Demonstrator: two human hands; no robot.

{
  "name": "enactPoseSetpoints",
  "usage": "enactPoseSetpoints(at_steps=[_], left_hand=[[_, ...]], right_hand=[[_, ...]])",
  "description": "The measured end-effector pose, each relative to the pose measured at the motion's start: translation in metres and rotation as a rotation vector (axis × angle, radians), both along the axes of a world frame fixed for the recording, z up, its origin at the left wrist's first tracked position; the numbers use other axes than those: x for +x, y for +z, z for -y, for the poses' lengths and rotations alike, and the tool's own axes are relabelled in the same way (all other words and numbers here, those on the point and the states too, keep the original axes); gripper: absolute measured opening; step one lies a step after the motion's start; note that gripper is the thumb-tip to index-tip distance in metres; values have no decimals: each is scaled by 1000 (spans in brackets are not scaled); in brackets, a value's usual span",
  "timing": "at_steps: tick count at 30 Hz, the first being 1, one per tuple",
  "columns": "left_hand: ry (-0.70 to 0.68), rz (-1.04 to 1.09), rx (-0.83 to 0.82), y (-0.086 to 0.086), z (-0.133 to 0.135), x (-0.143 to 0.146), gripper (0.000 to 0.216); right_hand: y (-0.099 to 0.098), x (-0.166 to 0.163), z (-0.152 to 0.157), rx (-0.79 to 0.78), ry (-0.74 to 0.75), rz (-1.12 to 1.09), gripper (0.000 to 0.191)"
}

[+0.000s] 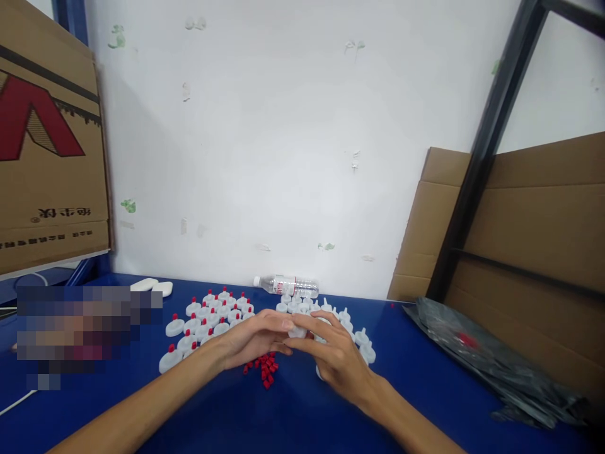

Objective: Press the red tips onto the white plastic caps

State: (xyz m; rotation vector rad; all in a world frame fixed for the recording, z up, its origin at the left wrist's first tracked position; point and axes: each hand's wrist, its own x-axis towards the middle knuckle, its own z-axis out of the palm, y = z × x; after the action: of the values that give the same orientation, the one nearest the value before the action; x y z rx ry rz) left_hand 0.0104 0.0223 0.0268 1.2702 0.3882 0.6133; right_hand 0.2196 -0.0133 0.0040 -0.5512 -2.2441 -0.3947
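Red-tipped lids [174, 328], bare lids [369, 354] and red caps [270, 366] each number over ten; one bottle [287, 286].

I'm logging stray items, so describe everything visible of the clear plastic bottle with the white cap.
The clear, plastic-looking bottle lies on its side on the blue tabletop, near the foot of the white wall, neck to the picture's left, white cap on. A pale label with red print covers part of its body, which looks ribbed toward the base. White round caps with nozzles stand in front, overlapping it in view; whether they touch it, or it holds liquid, cannot be told.
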Motion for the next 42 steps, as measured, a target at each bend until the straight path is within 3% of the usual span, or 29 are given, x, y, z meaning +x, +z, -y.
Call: enactPoseSetpoints(at_steps=[5,11,18,24,28,33,36,42], left_hand=[[43,-18,147,-3,1,3,22],[87,-30,217,-1,-1,2,28],[185,-114,359,-1,-3,2,37],[189,-144,402,-4,-6,4,44],[308,-242,498,-4,-7,4,47],[542,-467,896,-6,-19,-5,37],[680,-557,1011,-10,-30,-13,40],[702,-690,1084,-8,-37,-20,34]], right_hand=[[-4,-1,0,46,-8,6,54],[1,-8,8,190,-130,-68,53],[-1,-4,1,173,-104,-33,49],[-2,-2,-3,134,-113,-9,48],[-1,-3,-2,1,-167,16,41],[-1,-4,-3,-74,-207,-56,31],[-1,-3,-2,-86,-215,-68,28],[-1,-4,0,-100,-204,-72,27]])
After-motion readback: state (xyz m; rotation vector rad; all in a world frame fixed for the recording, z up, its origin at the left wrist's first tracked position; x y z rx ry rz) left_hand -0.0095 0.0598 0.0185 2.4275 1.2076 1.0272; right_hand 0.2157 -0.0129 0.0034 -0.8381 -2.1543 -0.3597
